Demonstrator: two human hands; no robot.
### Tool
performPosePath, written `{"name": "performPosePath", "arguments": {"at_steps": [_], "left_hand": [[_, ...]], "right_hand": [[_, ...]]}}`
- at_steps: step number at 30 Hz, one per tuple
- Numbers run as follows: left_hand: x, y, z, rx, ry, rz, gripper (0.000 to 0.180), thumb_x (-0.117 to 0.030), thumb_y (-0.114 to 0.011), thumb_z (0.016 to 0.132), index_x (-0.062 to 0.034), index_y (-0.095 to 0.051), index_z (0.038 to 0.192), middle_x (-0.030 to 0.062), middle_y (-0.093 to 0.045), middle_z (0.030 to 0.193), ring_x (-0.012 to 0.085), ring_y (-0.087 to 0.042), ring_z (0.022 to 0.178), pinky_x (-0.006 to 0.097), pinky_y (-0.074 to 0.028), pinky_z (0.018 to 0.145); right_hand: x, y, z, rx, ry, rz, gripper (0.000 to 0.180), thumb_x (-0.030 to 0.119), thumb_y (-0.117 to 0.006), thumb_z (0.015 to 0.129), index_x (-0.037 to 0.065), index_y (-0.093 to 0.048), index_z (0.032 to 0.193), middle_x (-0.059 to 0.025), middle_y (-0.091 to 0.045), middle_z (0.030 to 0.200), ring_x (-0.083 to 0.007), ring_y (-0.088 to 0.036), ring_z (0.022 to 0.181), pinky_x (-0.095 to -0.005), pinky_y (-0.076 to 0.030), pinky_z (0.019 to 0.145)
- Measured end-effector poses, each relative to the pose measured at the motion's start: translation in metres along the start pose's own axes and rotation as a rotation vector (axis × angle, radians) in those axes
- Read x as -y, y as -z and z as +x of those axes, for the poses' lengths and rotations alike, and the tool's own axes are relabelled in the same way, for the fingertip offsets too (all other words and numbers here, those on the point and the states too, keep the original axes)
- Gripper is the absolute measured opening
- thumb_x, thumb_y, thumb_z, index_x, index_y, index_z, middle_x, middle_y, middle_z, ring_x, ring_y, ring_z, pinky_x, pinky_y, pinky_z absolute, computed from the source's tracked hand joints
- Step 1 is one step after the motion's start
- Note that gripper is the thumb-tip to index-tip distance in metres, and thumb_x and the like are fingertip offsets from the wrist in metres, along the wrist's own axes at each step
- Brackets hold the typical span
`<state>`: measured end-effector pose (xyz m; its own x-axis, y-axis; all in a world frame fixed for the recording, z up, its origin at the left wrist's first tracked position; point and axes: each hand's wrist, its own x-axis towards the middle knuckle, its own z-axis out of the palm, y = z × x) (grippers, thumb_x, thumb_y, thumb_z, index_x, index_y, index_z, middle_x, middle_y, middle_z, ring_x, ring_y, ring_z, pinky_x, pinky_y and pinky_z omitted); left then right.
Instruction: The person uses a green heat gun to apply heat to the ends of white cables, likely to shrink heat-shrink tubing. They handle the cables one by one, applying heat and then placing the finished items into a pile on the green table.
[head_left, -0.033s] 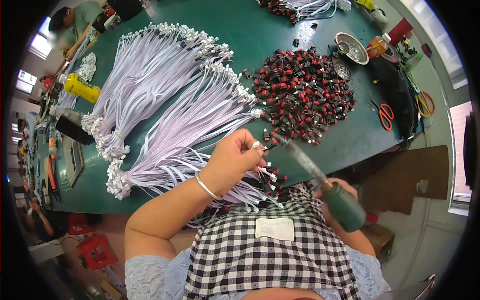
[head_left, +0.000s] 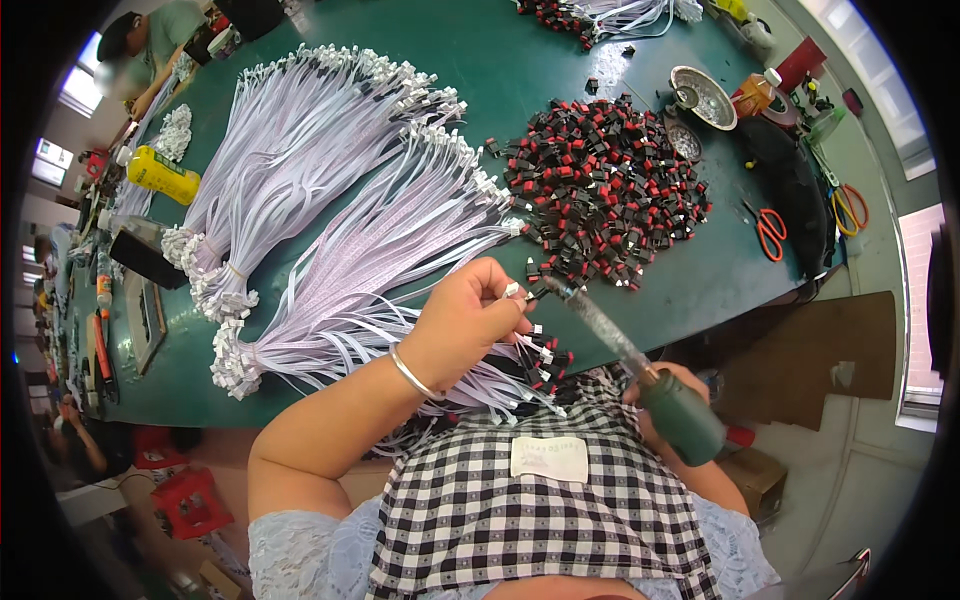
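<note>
My left hand [head_left: 462,315], with a silver bangle at its wrist, pinches a white cable end with a small white connector [head_left: 513,290]. A small black piece [head_left: 537,294] sticks out beyond my fingertips. My right hand [head_left: 682,376] is wrapped round the green handle of a soldering iron [head_left: 684,420]; its tip is beside the black piece, and I cannot tell if they touch. Below my left hand, several finished-looking cable ends with black-and-red switches [head_left: 545,365] hang at the table edge. Beyond the iron lies a large pile of black-and-red rocker switches [head_left: 605,185].
Two bundles of white flat cables [head_left: 300,150] spread over the green table [head_left: 520,75] at left, near a yellow bottle [head_left: 165,176]. A metal bowl [head_left: 712,98], orange-handled scissors [head_left: 771,235] and a dark cloth-like bundle [head_left: 785,175] lie at right. Another person [head_left: 165,45] sits far left.
The soldering iron in my right hand has shifted slightly left, its tip now closer to the black piece. My left hand has stayed in place.
</note>
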<state>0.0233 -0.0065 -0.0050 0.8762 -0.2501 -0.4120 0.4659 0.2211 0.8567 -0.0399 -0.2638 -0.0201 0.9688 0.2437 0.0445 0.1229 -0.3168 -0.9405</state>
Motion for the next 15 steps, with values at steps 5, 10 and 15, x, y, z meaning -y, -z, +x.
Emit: {"name": "performPosePath", "arguments": {"at_steps": [5, 10, 15], "left_hand": [[0.003, -0.001, 0.0, -0.02, -0.024, 0.061, 0.007, -0.002, -0.052, 0.08, -0.0046, -0.046, 0.08, 0.0075, -0.054, 0.083, 0.0119, -0.056, 0.068, 0.022, -0.045, 0.058], [0.004, 0.0, -0.001, -0.028, -0.032, 0.079, 0.007, -0.002, -0.052, 0.08, -0.0047, -0.046, 0.081, 0.0063, -0.053, 0.083, 0.0125, -0.056, 0.068, 0.023, -0.045, 0.058], [0.006, 0.0, -0.001, -0.028, -0.042, 0.08, 0.008, 0.0, -0.051, 0.079, -0.0044, -0.046, 0.082, 0.0059, -0.053, 0.084, 0.0125, -0.056, 0.068, 0.023, -0.046, 0.058]], "right_hand": [[-0.01, -0.012, -0.013, -0.099, -0.051, -0.169, 0.018, -0.002, -0.057, 0.054, 0.007, -0.058, 0.07, -0.0024, -0.058, 0.064, -0.018, -0.057, 0.057, -0.0256, -0.045, 0.055], [-0.054, 0.006, -0.022, 0.146, 0.281, -0.131, 0.021, 0.009, -0.06, 0.077, -0.003, -0.053, 0.092, -0.0121, -0.058, 0.078, -0.0215, -0.058, 0.069, -0.0288, -0.047, 0.062], [-0.06, 0.004, -0.034, 0.087, 0.141, -0.13, 0.029, 0.006, -0.064, 0.073, -0.001, -0.053, 0.099, -0.0105, -0.059, 0.086, -0.0205, -0.059, 0.075, -0.0279, -0.047, 0.068]]}}
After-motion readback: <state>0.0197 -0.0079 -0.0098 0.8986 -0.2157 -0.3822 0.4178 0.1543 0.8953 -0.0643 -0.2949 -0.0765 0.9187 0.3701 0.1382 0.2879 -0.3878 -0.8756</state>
